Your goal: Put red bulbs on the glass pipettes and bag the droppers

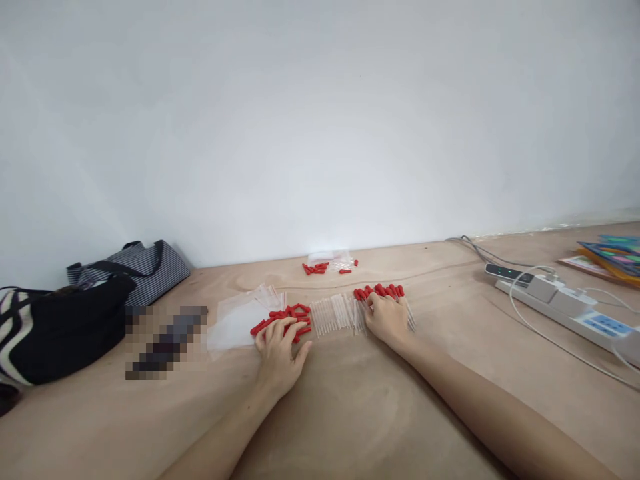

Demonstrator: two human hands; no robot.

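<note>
My left hand (280, 353) lies with its fingers spread over a pile of loose red rubber caps (299, 310). Right of that pile, a row of clear thin tubes (330, 315) lies side by side on the table. My right hand (387, 319) rests at the row's right end, fingers bent down onto tubes fitted with red caps (393, 291); what its fingertips hold is hidden. Clear plastic bags (240, 320) lie flat beside the pile, partly under the caps.
Near the wall are more red caps (315, 268) and a small clear bag (330, 257). Black bag (65, 333), striped bag (150, 267) and a blurred dark object (167, 343) lie left. A power strip (575, 310) with cables and colourful booklets (613, 257) are right.
</note>
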